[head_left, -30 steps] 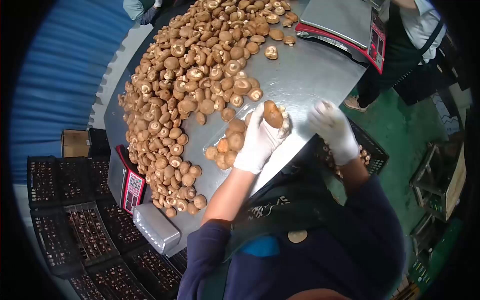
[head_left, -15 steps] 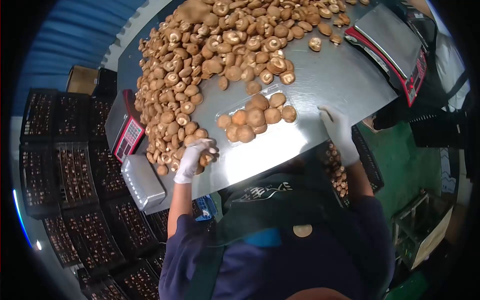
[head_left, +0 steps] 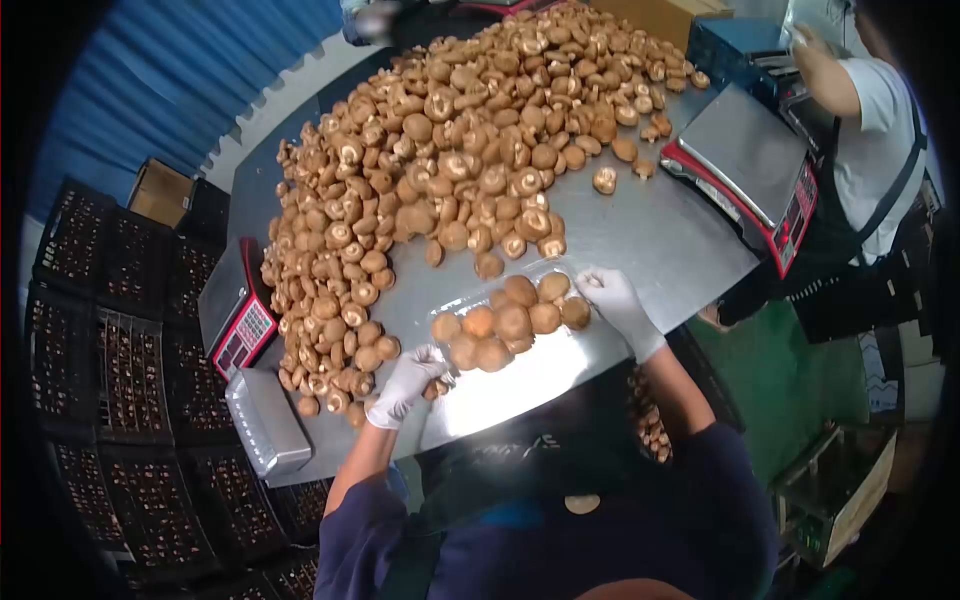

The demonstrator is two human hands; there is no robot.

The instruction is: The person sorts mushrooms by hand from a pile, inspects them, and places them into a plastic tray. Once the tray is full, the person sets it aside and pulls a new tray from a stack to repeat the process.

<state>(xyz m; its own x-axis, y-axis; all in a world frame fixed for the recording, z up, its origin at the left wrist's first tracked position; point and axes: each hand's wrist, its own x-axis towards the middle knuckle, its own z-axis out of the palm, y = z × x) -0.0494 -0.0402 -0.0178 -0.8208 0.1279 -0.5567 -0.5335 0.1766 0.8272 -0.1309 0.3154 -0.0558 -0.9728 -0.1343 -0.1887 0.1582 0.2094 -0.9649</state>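
A clear plastic tray point(head_left: 450, 308) lies on the steel table, with several brown shiitake mushrooms point(head_left: 513, 322) heaped cap-up in it. My left hand point(head_left: 408, 386), in a white glove, is at the tray's near left end. Its fingers are curled closed, with a mushroom point(head_left: 437, 388) showing under the fingertips. At the tray's far right corner, my gloved right hand point(head_left: 615, 303) pinches the rim between thumb and fingers. A large pile of loose shiitake point(head_left: 450, 130) spreads behind the tray and down its left side.
A red-edged scale point(head_left: 740, 160) stands at the right and another scale point(head_left: 245, 335) at the left, beside a metal box point(head_left: 268, 425). Black crates of mushrooms point(head_left: 135, 380) are stacked left of the steel table point(head_left: 640, 235). A co-worker in white sleeves point(head_left: 875, 110) stands at right.
My right hand has moved left from the bare table to the tray's corner and closed on it. My left hand has come from the pile to the tray's left end. The view has tilted up.
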